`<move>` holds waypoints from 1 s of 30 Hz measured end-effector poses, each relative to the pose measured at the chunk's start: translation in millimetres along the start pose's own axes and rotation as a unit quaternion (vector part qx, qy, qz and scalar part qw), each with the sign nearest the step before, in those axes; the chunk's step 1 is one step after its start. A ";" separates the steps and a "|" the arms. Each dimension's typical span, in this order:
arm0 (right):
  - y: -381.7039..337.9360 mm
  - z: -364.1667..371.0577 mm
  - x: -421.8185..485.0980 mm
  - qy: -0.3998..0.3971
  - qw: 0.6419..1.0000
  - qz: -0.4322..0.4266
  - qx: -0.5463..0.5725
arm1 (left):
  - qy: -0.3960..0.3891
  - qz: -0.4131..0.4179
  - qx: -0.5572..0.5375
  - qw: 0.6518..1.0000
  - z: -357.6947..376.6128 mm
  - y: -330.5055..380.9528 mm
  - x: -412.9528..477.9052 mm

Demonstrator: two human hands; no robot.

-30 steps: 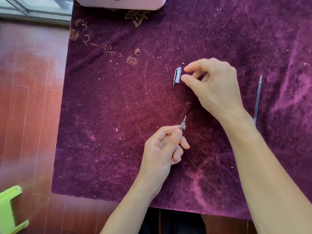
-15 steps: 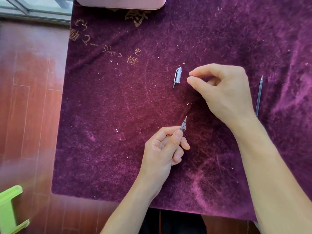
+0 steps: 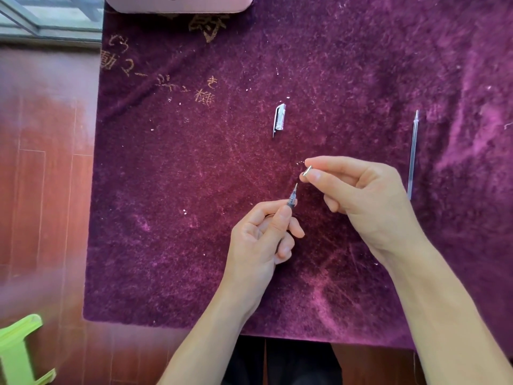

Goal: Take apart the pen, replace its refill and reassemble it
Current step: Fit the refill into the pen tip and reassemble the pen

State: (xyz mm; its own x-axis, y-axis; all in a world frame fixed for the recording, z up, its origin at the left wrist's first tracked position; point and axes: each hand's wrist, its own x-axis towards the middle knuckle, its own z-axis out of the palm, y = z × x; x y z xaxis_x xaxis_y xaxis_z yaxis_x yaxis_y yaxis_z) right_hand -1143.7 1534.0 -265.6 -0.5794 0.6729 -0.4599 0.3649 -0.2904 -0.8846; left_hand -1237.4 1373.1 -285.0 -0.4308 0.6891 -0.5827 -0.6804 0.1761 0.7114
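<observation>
While the pen was partly reassembled, the scene lay thus:

Left hand: the left hand (image 3: 261, 234), at lower centre of the frame, was closed around the slim clear plastic pen barrel (image 3: 291, 202), most of it hidden in the fist.

Pen tip: the fine metal writing tip (image 3: 295, 187) stuck out past the thumb, pointing up and slightly right.

Right hand: the right hand (image 3: 361, 190), at centre right, pinched a small silvery metal nose piece (image 3: 307, 173) between thumb and forefinger, the other fingers curled.

Key relation: the nose piece hung just above and right of the tip, close but apart; its long axis ran roughly along the barrel's line.

Next move, as a judgement: the piece probably had to slide down-left over the tip, so the two axes needed matching.

Cap: a clear plastic pen cap with clip (image 3: 279, 119) lay on the purple velvet cloth (image 3: 166, 190) over the desk, upper centre.

Spare refill: a thin clear refill tube (image 3: 413, 154) lay near-vertical at right, beyond the right hand.
</observation>
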 end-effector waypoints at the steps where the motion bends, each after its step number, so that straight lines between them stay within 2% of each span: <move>1: 0.8 0.6 -1.5 -0.002 1.000 0.001 0.004 | -0.001 0.001 -0.001 1.000 0.0 0.1 -0.1; 30: 9.6 7.3 -11.8 -0.047 0.999 0.005 0.015 | 0.000 0.016 0.001 1.000 0.4 -1.9 -1.3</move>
State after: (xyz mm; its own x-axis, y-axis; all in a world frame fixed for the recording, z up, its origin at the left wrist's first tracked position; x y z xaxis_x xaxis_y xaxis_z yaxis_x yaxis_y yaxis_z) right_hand -1138.7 1518.4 -269.3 -0.6425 0.6033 -0.4726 0.3503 -0.3173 -0.8813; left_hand -1235.3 1372.1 -285.5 -0.4532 0.6938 -0.5596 -0.6651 0.1548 0.7305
